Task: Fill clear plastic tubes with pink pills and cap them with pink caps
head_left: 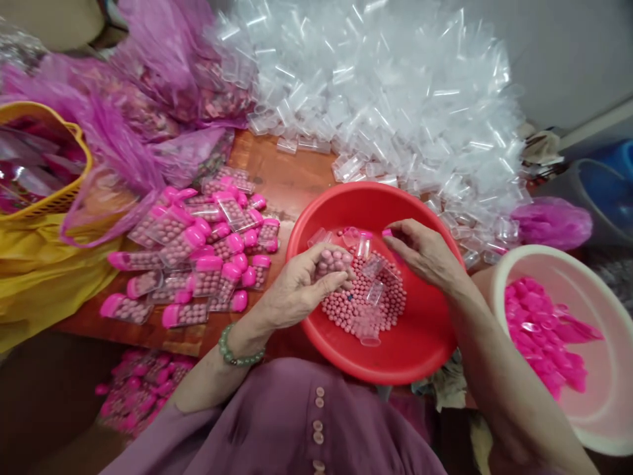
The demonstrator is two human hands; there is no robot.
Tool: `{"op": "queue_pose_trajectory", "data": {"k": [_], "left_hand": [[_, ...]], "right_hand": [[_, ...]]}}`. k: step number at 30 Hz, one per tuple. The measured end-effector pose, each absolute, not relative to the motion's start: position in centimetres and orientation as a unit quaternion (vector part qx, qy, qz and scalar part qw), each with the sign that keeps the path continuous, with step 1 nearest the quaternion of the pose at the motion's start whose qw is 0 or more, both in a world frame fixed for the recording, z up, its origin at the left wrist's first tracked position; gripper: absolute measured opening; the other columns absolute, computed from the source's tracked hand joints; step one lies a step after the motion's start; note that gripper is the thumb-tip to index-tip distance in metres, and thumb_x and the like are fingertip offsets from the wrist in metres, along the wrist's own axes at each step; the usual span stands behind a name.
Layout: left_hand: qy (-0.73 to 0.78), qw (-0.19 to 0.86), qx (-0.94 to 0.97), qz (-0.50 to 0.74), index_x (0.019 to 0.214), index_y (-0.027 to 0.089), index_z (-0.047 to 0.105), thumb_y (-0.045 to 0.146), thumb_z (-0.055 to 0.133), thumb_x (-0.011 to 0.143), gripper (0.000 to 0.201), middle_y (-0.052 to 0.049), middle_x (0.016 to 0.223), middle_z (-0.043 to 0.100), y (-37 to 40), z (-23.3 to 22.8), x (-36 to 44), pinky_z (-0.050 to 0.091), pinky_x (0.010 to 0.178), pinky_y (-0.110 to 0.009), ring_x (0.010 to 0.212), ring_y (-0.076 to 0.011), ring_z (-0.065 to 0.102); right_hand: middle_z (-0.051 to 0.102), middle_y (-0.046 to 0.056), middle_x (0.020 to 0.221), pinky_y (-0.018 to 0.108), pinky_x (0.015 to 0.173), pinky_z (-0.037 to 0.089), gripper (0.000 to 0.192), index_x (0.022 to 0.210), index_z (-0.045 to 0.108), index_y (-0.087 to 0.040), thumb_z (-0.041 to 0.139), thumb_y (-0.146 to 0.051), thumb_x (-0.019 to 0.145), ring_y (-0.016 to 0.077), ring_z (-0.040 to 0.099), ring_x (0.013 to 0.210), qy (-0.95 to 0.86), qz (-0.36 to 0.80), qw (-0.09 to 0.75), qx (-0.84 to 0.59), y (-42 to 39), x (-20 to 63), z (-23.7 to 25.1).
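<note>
My left hand (pixel 297 287) grips a clear plastic tube (pixel 332 260) filled with small pink balls, held over the left rim of a red bowl (pixel 420 343). My right hand (pixel 425 254) hovers over the bowl's far side, its fingertips pinching a small pink cap (pixel 386 233). Loose pink balls (pixel 361 300) and a few empty clear tubes (pixel 374 293) lie inside the bowl. A green bead bracelet (pixel 236 351) circles my left wrist.
Filled tubes with pink caps (pixel 198 264) are piled on the wooden table left of the bowl. A big heap of empty clear tubes (pixel 395 99) sits behind. A pale pink basin (pixel 613 409) of pink caps stands at right. Yellow basket (pixel 74 191) and pink bags at far left.
</note>
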State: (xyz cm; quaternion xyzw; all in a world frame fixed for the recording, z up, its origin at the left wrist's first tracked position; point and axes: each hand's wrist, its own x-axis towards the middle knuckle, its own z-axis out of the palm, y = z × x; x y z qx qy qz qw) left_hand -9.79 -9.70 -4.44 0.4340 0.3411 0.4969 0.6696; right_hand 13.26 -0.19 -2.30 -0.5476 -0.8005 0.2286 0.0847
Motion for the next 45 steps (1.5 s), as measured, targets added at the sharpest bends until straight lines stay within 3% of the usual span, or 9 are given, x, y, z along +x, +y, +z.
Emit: {"op": "queue_pose_trajectory", "data": {"k": [3,6,11,15,18,25,32,39,45], "left_hand": [[0.334,0.688,0.4,0.505,0.103,0.015,0.059,0.026,0.068,0.085,0.023,-0.004,0.088,0.067,-9.9,-4.8,-9.6,0.055,0.079,-0.025,0.08,-0.0116,0.067],[0.329,0.703,0.371,0.51,0.105,0.014,0.061,0.025,0.07,0.084,0.026,-0.004,0.088,0.068,-10.3,-4.9,-9.2,0.054,0.08,-0.024,0.082,-0.0117,0.067],[0.344,0.709,0.34,0.514,0.102,0.014,0.064,0.024,0.079,0.075,0.032,-0.003,0.093,0.066,-11.1,-4.4,-8.3,0.053,0.081,-0.023,0.086,-0.0121,0.065],[0.344,0.707,0.341,0.516,0.096,0.014,0.062,0.024,0.08,0.073,0.03,0.0,0.085,0.064,-11.4,-4.6,-7.8,0.053,0.073,-0.021,0.076,-0.009,0.063],[0.343,0.704,0.348,0.516,0.092,0.014,0.061,0.025,0.081,0.073,0.03,0.002,0.076,0.061,-11.3,-5.0,-7.6,0.052,0.064,-0.018,0.065,-0.0067,0.059],[0.345,0.697,0.321,0.541,0.09,0.014,0.061,0.025,0.083,0.068,0.033,0.001,0.078,0.061,-11.1,-4.5,-7.3,0.053,0.062,-0.019,0.068,-0.0078,0.058],[0.391,0.666,0.343,0.535,0.094,0.016,0.06,0.022,0.088,0.06,0.043,0.001,0.086,0.064,-11.1,-4.4,-7.7,0.052,0.078,-0.021,0.078,-0.0086,0.06],[0.389,0.666,0.348,0.533,0.088,0.016,0.06,0.021,0.084,0.065,0.033,0.002,0.081,0.064,-10.8,-4.3,-7.8,0.052,0.074,-0.02,0.074,-0.008,0.06],[0.39,0.711,0.328,0.485,0.089,0.015,0.059,0.014,0.08,0.067,0.031,0.002,0.079,0.064,-11.0,-3.6,-7.8,0.052,0.073,-0.019,0.073,-0.007,0.061]], "right_hand": [[0.064,0.003,0.082,0.028,0.066,0.05,0.025,0.096,0.063,-0.02,0.064,-0.043,0.087,0.015,0.06,0.072,-0.733,0.409,0.235,-0.49,-3.0,12.7,-1.0],[0.065,0.0,0.08,0.026,0.066,0.054,0.026,0.093,0.063,-0.022,0.075,-0.041,0.08,0.0121,0.062,0.07,-0.643,0.507,0.345,-0.458,-5.2,11.5,-0.7],[0.066,-0.003,0.089,0.025,0.071,0.06,0.025,0.102,0.066,-0.028,0.076,-0.034,0.08,0.0104,0.067,0.075,-0.543,0.504,0.508,-0.44,-7.3,10.0,-0.9],[0.069,-0.003,0.09,0.026,0.077,0.06,0.02,0.1,0.069,-0.029,0.076,-0.031,0.081,0.0099,0.069,0.078,-0.505,0.49,0.563,-0.434,-8.7,9.8,-2.0],[0.07,-0.003,0.088,0.021,0.075,0.057,0.021,0.097,0.071,-0.028,0.079,-0.031,0.078,0.0081,0.068,0.079,-0.515,0.465,0.565,-0.447,-9.5,10.2,-3.0],[0.071,-0.002,0.082,0.022,0.069,0.057,0.02,0.09,0.071,-0.024,0.081,-0.032,0.075,0.0094,0.068,0.073,-0.538,0.42,0.546,-0.486,-10.3,10.9,-3.7],[0.071,-0.002,0.081,0.022,0.068,0.057,0.016,0.091,0.07,-0.024,0.079,-0.03,0.078,0.0096,0.068,0.072,-0.561,0.391,0.53,-0.502,-10.2,11.1,-3.7],[0.073,0.001,0.083,0.024,0.07,0.057,0.015,0.097,0.069,-0.022,0.073,-0.022,0.083,0.0131,0.069,0.074,-0.799,0.251,0.328,-0.438,-10.3,12.8,-0.5],[0.073,0.008,0.117,0.027,0.091,0.056,0.044,0.134,0.056,-0.023,0.062,-0.017,0.091,0.017,0.07,0.105,-0.886,0.222,0.214,-0.346,-9.6,11.8,0.8]]}}
